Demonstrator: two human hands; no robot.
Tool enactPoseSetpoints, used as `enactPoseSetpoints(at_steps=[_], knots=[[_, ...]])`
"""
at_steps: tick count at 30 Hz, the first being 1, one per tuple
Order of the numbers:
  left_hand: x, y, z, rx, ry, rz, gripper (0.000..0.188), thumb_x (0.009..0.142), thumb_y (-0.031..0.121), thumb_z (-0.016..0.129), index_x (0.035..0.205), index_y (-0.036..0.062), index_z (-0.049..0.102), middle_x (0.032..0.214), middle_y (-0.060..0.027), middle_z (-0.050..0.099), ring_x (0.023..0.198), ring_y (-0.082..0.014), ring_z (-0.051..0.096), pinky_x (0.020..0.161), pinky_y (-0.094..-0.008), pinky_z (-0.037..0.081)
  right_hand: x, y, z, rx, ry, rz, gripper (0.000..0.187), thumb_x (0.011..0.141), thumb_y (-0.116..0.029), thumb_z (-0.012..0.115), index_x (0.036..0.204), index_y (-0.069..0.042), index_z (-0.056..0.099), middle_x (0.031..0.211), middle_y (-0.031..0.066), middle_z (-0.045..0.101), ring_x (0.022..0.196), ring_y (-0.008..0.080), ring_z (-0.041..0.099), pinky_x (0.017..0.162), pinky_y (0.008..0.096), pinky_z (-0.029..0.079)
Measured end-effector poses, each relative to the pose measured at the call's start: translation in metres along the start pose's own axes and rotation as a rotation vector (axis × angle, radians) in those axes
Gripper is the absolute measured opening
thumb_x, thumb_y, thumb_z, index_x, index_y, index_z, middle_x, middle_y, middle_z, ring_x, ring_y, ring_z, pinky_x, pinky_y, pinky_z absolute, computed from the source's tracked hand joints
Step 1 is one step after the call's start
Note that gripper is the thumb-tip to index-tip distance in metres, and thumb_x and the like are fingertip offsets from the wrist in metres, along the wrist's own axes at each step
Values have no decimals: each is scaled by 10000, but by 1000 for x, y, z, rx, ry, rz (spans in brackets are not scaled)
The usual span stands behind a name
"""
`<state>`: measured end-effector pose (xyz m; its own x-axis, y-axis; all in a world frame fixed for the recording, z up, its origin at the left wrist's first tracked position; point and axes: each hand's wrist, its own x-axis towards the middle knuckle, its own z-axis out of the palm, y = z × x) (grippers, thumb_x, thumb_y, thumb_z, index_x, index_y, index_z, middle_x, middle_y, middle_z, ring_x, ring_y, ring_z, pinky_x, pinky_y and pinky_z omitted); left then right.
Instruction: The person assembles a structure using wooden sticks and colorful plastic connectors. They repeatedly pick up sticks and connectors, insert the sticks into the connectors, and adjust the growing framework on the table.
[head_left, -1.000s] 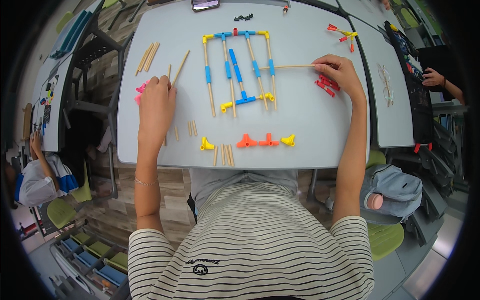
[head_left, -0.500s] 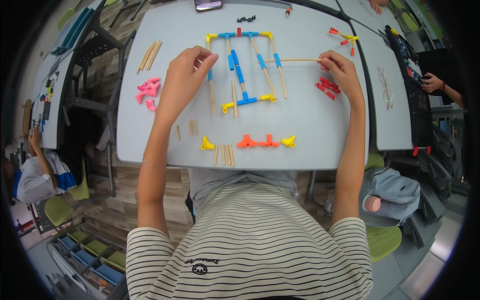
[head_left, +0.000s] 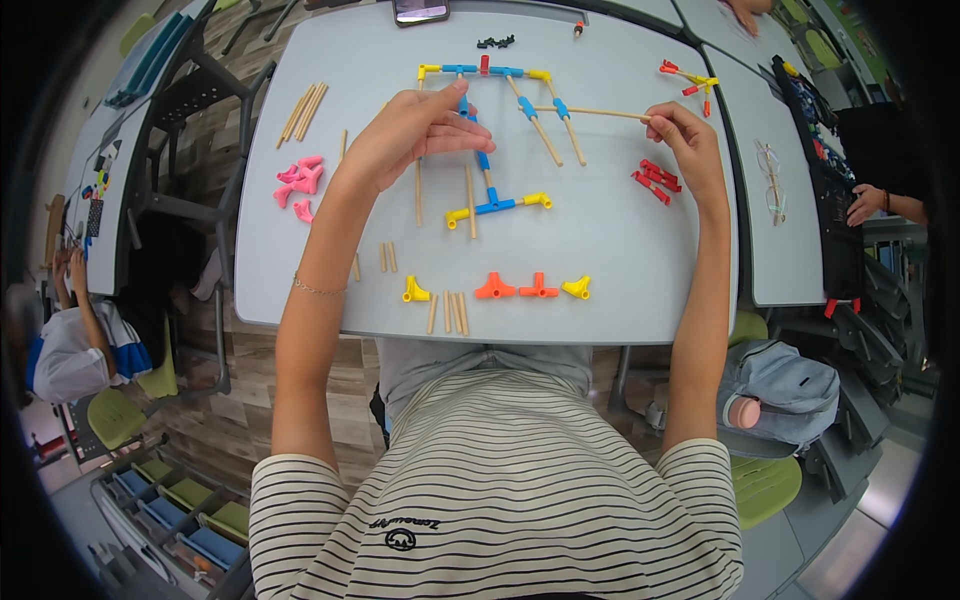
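Observation:
Between the fingertips of my right hand [head_left: 685, 145] is the end of a thin wooden stick [head_left: 605, 113]. Its far part passes through or against two blue connectors [head_left: 560, 108] on a pair of slanting wooden rods. These rods hang from the top bar [head_left: 500, 71] of a frame made of blue and yellow plastic connectors. My left hand [head_left: 425, 135] is open, fingers stretched out, over the frame's left side, and hides part of its rods. Below it lies a blue crosspiece [head_left: 495, 206] with yellow end connectors. A loose stick [head_left: 471, 205] lies beside the middle rod.
Pink connectors [head_left: 300, 180] and long sticks [head_left: 302, 112] lie left; red connectors [head_left: 657, 180] lie right. Orange connectors [head_left: 494, 286], yellow ones [head_left: 577, 287] and short sticks [head_left: 448, 312] line the near edge. A phone [head_left: 420, 10] sits at the far edge. Other people work at neighbouring tables.
My left hand has moved right over the frame, its fingers now stretched out. The two right-hand rods have shifted, their lower ends now farther from me and apart from the yellow connector.

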<state>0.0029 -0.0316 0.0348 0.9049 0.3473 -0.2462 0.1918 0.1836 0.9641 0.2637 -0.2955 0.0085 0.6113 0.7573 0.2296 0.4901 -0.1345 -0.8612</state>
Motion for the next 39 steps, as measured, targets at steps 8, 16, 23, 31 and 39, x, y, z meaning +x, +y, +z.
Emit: enactPoseSetpoints(at_steps=[8, 16, 23, 31, 39], knots=[[8, -11, 1, -355, -85, 6, 544, 1044, 290, 540, 1272, -193, 430, 1246, -395, 564, 1187, -413, 624, 983, -364, 579, -1, -3, 4, -2, -9, -25, 166, 974, -141, 639, 966, 6, 717, 774, 22, 655, 755, 97, 593, 735, 246, 503], [4, -17, -2, -497, -125, -68, 584, 1040, 249, 541, 1335, -223, 364, 1300, -406, 533, 1268, -422, 565, 1060, -422, 519, -2, -10, 4, -97, -52, 54, 162, 963, -153, 648, 974, -10, 721, 770, 16, 659, 761, 98, 601, 750, 246, 511], [-59, -16, -5, 469, 289, 175, 372, 1029, 289, 564, 1209, -28, 637, 1035, -119, 715, 939, -159, 675, 831, -269, 535, -1, -5, 4, -183, -85, 102, 139, 959, -145, 644, 982, -33, 723, 814, 15, 677, 783, 92, 620, 771, 244, 519], [-154, -26, 3, 535, 621, 69, 219, 992, 193, 623, 1028, -9, 699, 846, -37, 699, 778, -94, 601, 731, -231, 475, -2, 1, 4, -192, -121, 138, 157, 958, -168, 649, 991, -28, 711, 854, 15, 676, 833, 83, 633, 718, 209, 469], [-210, -41, -11, 720, 827, 22, 169, 915, 107, 694, 1038, -9, 694, 846, -38, 688, 725, -83, 552, 696, -234, 455, -2, 4, 4, -202, -146, 176, 199, 972, -221, 638, 995, -33, 700, 813, 4, 652, 801, 75, 599, 721, 206, 441]])
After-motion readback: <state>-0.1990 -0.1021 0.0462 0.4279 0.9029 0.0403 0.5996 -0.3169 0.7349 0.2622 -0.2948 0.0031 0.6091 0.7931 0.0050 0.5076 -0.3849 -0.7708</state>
